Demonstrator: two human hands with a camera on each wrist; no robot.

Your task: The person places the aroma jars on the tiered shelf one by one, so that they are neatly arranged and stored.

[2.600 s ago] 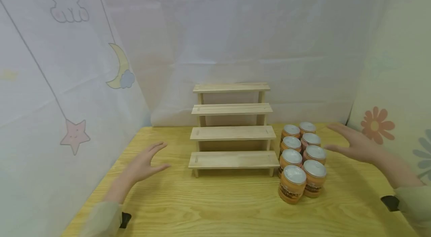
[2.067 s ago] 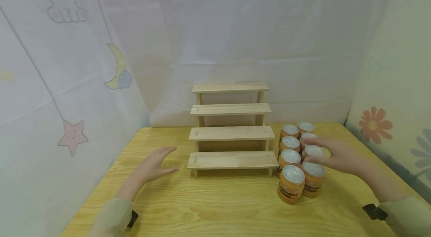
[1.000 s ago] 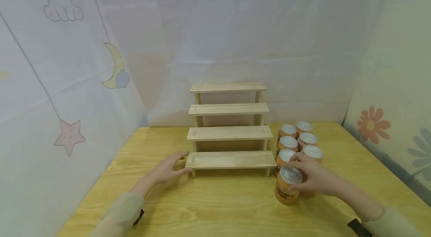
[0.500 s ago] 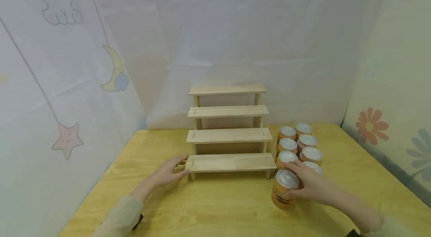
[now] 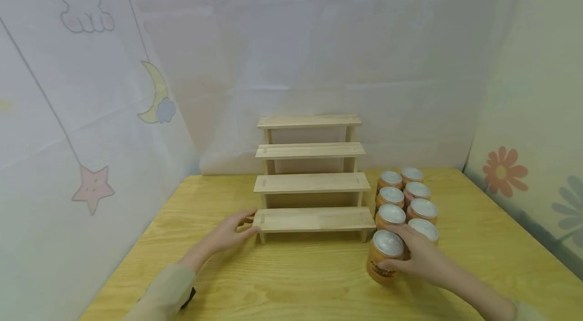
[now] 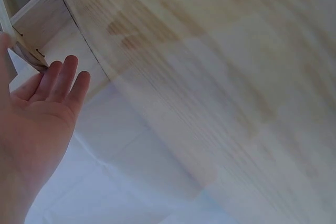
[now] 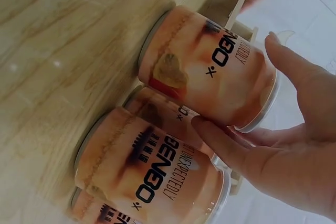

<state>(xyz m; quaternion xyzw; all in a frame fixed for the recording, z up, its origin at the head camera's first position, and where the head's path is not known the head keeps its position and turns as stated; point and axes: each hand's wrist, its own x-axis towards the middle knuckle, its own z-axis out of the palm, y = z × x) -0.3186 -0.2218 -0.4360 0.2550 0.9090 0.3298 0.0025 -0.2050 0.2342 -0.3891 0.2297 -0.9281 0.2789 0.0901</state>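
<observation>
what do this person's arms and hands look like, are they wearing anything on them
The left hand and right hand are bare, without gloves. A loose, pale cream sleeve covers the left forearm, with a small black piece beside it. Only a corner of the matching right sleeve shows. I see no cables or markings.

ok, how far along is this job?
Done: no shelving so far; no can sits on the wooden rack.
In hand: the right hand grips the nearest can, while the left hand holds the rack's lower left end.
Left: probably shelving that one, then the other seven cans, standing on the table beside the rack.
</observation>
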